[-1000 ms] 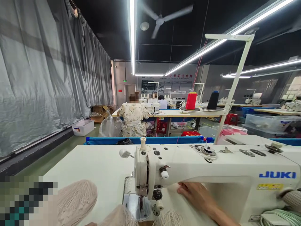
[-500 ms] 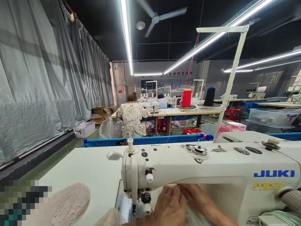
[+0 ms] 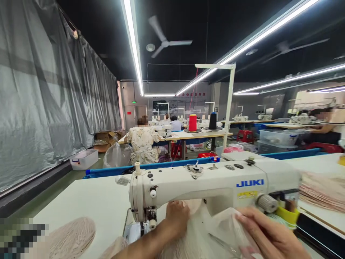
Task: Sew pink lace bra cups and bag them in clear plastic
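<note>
Under the arm of a white JUKI sewing machine (image 3: 172, 187), my left hand (image 3: 177, 217) is closed on sheer beige fabric (image 3: 183, 241). Its fingertips are partly hidden by the machine arm. To the right, my right hand (image 3: 265, 230) pinches an edge of the same thin fabric between thumb and fingers and lifts it. A slim, pointed metal tool (image 3: 222, 242) lies between the hands against the fabric; its kind is unclear. The needle area (image 3: 151, 216) is left of my left hand.
A stack of beige pieces (image 3: 72, 237) lies on the table at left, and another pile (image 3: 323, 190) at right. A yellow container (image 3: 288, 216) stands beside the handwheel (image 3: 266, 202). Ahead, a person (image 3: 142, 144) sits near red and black thread cones.
My right hand has come out from under the machine arm to the right, drawing up a fabric edge. My left hand stays under the arm. The view has swung right.
</note>
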Tool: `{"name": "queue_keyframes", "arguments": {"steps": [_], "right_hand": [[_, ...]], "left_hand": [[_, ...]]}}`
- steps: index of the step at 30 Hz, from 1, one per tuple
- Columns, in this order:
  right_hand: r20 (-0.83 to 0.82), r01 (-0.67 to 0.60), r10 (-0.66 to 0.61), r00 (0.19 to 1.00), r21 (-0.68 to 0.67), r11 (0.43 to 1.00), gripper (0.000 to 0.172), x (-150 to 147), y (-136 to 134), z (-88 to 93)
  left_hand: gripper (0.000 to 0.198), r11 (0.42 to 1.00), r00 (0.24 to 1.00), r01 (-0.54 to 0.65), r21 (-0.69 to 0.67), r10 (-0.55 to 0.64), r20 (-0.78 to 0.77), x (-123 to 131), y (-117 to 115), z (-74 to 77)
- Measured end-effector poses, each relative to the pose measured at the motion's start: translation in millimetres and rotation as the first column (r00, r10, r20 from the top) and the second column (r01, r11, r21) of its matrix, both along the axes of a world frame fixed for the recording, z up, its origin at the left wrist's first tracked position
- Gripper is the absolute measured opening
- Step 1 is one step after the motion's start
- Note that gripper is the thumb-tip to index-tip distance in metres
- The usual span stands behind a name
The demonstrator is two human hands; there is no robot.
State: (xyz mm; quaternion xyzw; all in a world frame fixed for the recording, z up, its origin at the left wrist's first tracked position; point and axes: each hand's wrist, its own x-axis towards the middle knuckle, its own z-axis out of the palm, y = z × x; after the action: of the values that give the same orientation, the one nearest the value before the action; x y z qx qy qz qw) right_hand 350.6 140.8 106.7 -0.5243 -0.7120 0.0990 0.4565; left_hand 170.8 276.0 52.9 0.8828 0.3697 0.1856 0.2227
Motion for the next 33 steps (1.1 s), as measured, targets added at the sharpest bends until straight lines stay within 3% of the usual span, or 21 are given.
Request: {"name": "queue_keyframes", "arguments": {"steps": [3,5,7,8,10,12,14,21,25,33], "right_hand": [[0.065,-0.073,0.084,0.994,-0.154,0.985,0.039,-4,-15,24.1],[0.090,-0.129,0.151,0.984,-0.221,0.967,0.045,-12,-21,31.3],[0.067,-0.149,0.171,0.983,-0.252,0.956,0.046,-23,-28,31.9],[0.050,-0.166,0.187,0.981,-0.274,0.947,0.044,-30,-34,30.3],[0.002,-0.221,0.237,0.971,-0.354,0.909,0.035,-43,-48,24.8],[-0.042,-0.276,0.288,0.957,-0.446,0.852,0.032,-55,-65,17.8],[-0.078,-0.286,0.285,0.955,-0.484,0.827,0.028,-65,-79,11.4],[-0.192,-0.201,0.126,0.973,-0.449,0.871,0.051,-95,-98,0.5],[-0.176,-0.205,0.137,0.975,-0.460,0.864,0.057,-106,-100,-7.1],[-0.231,-0.257,0.152,0.961,-0.544,0.799,0.056,-107,-105,-20.0]], "left_hand": [[0.032,0.998,0.995,0.049,-0.040,-0.045,0.092,-2,-36,29.5],[0.040,0.981,0.971,0.162,-0.108,-0.139,0.193,-7,-70,47.5],[0.049,0.901,0.894,0.345,-0.264,-0.229,0.385,-14,-104,61.1],[0.053,0.853,0.871,0.385,-0.354,-0.208,0.446,-18,-119,65.6],[0.043,0.792,0.866,0.347,-0.502,-0.065,0.496,-30,-141,69.4],[0.026,0.778,0.887,0.232,-0.583,0.078,0.456,-48,-157,66.7],[0.020,0.764,0.893,0.185,-0.619,0.133,0.430,-70,-168,59.8],[0.037,0.616,0.856,0.297,-0.730,0.167,0.490,-134,-209,40.5],[0.028,0.624,0.840,0.294,-0.724,0.192,0.507,-145,-221,38.1],[0.015,0.599,0.789,0.326,-0.731,0.254,0.560,-147,-223,25.7]]}}
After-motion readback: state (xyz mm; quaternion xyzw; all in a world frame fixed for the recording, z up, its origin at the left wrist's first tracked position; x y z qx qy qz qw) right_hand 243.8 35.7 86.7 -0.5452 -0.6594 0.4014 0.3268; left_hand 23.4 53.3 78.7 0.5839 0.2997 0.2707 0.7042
